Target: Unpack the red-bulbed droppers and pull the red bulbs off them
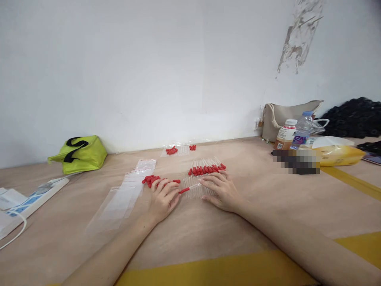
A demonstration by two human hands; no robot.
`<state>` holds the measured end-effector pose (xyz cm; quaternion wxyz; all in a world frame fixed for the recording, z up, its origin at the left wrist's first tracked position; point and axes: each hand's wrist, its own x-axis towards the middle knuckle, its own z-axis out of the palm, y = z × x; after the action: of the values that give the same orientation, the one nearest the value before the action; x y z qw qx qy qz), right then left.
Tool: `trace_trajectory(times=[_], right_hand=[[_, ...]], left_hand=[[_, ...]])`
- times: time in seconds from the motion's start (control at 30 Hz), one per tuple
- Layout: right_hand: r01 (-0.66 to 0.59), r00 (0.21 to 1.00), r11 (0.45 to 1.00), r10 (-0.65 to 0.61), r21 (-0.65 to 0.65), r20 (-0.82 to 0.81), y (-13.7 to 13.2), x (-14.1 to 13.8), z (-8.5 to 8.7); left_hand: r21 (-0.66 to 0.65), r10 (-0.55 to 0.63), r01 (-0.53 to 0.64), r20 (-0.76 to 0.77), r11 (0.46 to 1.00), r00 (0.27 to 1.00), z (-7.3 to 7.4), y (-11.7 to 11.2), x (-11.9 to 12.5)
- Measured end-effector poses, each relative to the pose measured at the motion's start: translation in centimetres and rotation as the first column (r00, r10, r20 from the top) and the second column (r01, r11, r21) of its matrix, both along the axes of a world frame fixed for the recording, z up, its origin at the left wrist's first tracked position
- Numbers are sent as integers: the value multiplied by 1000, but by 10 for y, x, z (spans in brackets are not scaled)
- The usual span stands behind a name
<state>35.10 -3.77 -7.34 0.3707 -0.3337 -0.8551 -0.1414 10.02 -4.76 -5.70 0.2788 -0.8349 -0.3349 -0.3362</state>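
My left hand point(163, 198) is closed, its fingertips pinching a red rubber bulb point(184, 190). A clear dropper tube point(195, 185) meets that bulb end to end, and the fingers of my right hand point(224, 193) are closed on the tube's other end. Below both hands lies a row of loose clear tubes point(193, 194), partly covered by my right hand. Just beyond, several droppers with red bulbs point(205, 170) lie side by side, tips pointing toward the wall. A pile of loose red bulbs point(149, 180) sits against my left fingers.
Flat clear plastic bags point(125, 198) lie left of my left hand. Near the wall is a clear bag point(183, 150) with red bulbs and tubes. A green pouch point(85, 155) and power strip point(35, 202) are leftward; bottles point(285, 137) and a yellow tissue pack point(336, 154) stand rightward.
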Motion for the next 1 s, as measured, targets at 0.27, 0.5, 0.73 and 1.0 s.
trace_trajectory(times=[0.27, 0.5, 0.73, 1.0], right_hand=[[3, 1000, 995, -5, 97, 17, 5, -11, -10], [-68, 997, 996, 66, 60, 38, 1, -12, -9], [-96, 991, 993, 90, 62, 97, -2, -11, -7], [-66, 997, 995, 63, 68, 48, -2, 5, -6]], left_hand=[[-60, -99, 101, 42, 993, 994, -2, -5, 4], [-252, -102, 110, 41, 961, 994, -4, -5, 19], [-239, -120, 122, 21, 963, 993, -7, -5, 21], [-191, -151, 151, 15, 970, 988, -5, -9, 5]])
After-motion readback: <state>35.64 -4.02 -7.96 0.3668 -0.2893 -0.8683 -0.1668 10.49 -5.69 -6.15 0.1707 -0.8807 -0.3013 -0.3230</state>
